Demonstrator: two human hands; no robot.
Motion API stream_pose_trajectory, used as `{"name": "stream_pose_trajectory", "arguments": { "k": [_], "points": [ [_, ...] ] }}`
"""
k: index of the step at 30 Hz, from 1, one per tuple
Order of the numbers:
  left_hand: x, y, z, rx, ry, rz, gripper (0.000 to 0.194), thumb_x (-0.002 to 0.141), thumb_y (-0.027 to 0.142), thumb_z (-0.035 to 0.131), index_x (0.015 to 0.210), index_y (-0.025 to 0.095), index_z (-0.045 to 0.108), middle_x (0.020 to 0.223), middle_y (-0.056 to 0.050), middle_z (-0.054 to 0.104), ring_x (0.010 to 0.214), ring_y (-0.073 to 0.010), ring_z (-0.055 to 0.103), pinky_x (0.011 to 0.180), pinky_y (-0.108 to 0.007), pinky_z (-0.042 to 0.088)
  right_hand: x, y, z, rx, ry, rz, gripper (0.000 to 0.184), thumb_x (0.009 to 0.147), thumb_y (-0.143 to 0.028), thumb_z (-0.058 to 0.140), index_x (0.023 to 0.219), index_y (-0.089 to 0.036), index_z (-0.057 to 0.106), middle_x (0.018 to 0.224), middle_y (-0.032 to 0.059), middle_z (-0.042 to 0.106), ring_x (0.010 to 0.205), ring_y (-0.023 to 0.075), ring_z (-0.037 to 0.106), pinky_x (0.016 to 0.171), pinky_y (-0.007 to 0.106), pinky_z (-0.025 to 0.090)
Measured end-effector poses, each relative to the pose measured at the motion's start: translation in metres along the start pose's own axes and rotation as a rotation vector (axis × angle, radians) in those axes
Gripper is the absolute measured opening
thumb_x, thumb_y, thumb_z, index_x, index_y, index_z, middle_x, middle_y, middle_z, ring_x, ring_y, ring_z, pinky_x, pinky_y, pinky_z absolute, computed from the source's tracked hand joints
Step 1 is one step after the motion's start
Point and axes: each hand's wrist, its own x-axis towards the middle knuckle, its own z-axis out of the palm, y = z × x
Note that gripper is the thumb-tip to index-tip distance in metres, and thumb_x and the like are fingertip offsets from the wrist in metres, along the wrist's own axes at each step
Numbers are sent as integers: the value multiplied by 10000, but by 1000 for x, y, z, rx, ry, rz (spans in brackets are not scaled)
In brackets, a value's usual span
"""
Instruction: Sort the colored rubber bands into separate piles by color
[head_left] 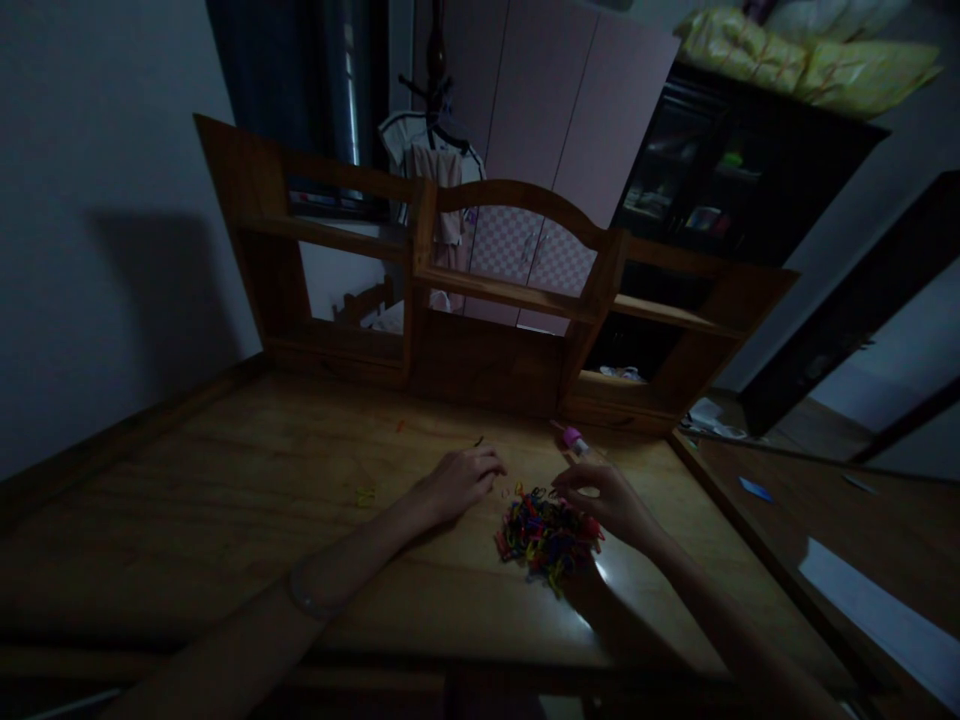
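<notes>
- Right hand (604,500) leans in, thumb and fingertips close together; can't tell if anything's pinched.
- Left hand (461,484) sits low, fingers curled, grip hidden.
- Colourful pile of loops (547,540) lies between them, nearer the right hand, right by its fingers.
- Thin, tangled, bendy-looking shapes on smooth, grained wooden desk (255,480).

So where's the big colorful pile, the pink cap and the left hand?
Colorful pile (546,538): head camera view, middle of the heap.
Pink cap (572,437): head camera view, its side.
Left hand (459,485): head camera view, back of the hand.
</notes>
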Motion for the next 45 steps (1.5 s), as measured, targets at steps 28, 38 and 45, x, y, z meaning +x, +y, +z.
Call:
{"name": "stream_pose_trajectory", "arguments": {
  "k": [28, 38, 45],
  "points": [
    [3, -6, 1, -62, 141, -109, 280, 858, 108, 432, 903, 190, 696, 942, -25, 642, 842, -149, 605, 765, -248, 443, -1, 8, 5, 101, -78, 132, 259, 770, -404, 700, 767, -149, 651, 741, 51, 678, 679, 170, 633, 624, 271, 491],
    [4, -6, 1, -38, 128, -108, 277, 856, 109, 439, 908, 188, 699, 946, -31, 643, 856, -155, 607, 782, -251, 443, -6, -9, 1, 74, -126, 77, 282, 828, -427, 646, 809, -149, 692, 793, 61, 697, 730, 177, 650, 670, 270, 508],
    [3, -7, 3, -58, 141, -84, 278, 846, 105, 443, 896, 202, 699, 939, -21, 646, 844, -149, 610, 758, -245, 438, -8, -14, 0, 54, -153, 36, 249, 873, -382, 601, 851, -161, 713, 835, 56, 702, 757, 173, 656, 682, 270, 504]
  ]
}}
